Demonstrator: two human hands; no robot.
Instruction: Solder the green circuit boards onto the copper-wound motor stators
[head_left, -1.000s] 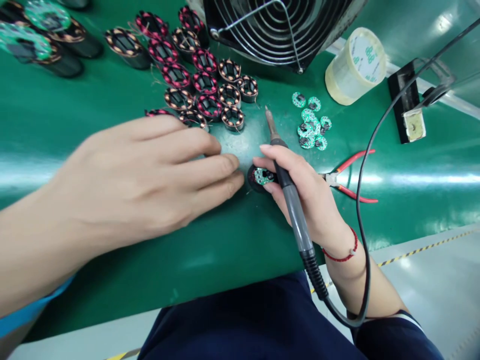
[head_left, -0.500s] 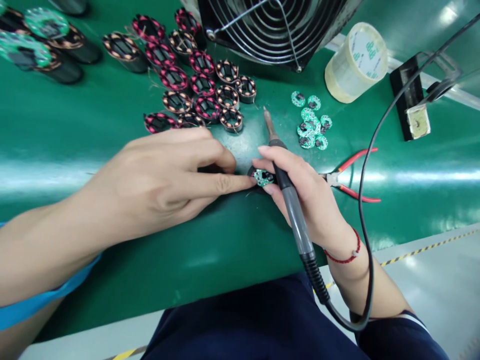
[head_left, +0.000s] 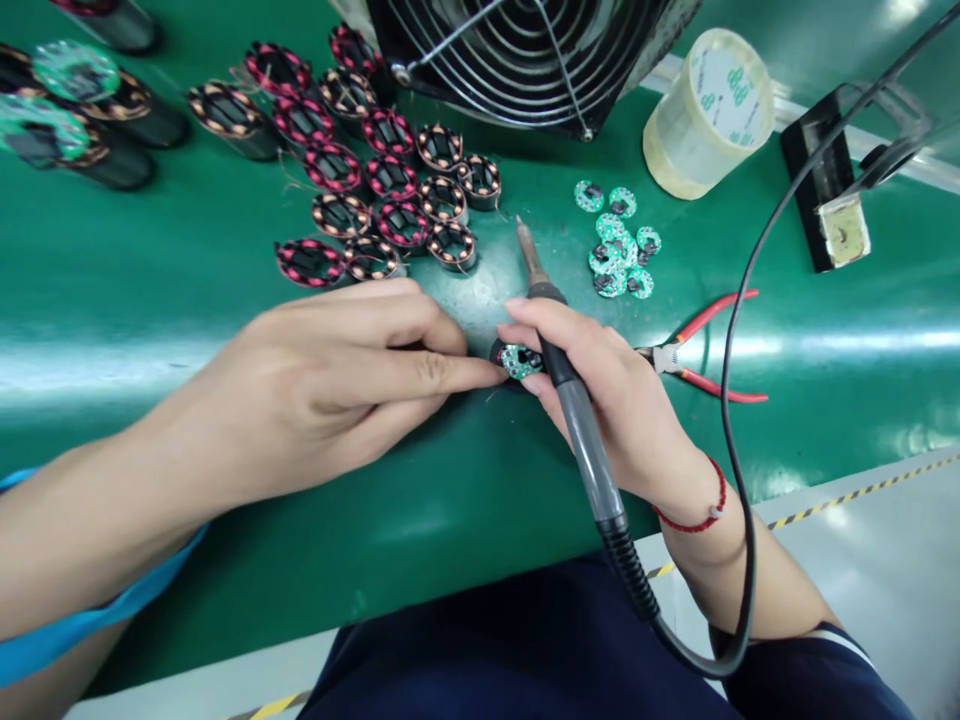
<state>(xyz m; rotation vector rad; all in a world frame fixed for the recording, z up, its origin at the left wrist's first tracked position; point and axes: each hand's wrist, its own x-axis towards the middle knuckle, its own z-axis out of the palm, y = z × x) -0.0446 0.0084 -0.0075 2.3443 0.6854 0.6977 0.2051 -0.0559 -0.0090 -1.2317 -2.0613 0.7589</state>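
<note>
A small round green circuit board [head_left: 517,361] sits on a dark ring-shaped coil core, mostly hidden by fingers, low over the green bench. From the left, my left hand [head_left: 334,385] has its index fingertip against the board's edge; its other fingers are drawn together and the thumb is largely covered. My right hand [head_left: 611,390] grips a grey-black soldering iron [head_left: 589,445], whose bare metal tip points up and away from the board. Thumb and fingertips of that same hand also touch the board's right side.
Several wound coil cores [head_left: 390,178] stand behind my left hand. Loose round boards [head_left: 611,255] lie right of the iron tip, near red-handled cutters [head_left: 667,358]. A fan [head_left: 517,60], a tape roll [head_left: 709,115] and an iron stand [head_left: 821,180] line the back. The iron's cable [head_left: 731,390] loops past my right arm.
The whole view has shifted slightly. Both hands keep nearly the same pose around the board, with the left fingers drawn a little closer together. The iron stays in my right hand.
</note>
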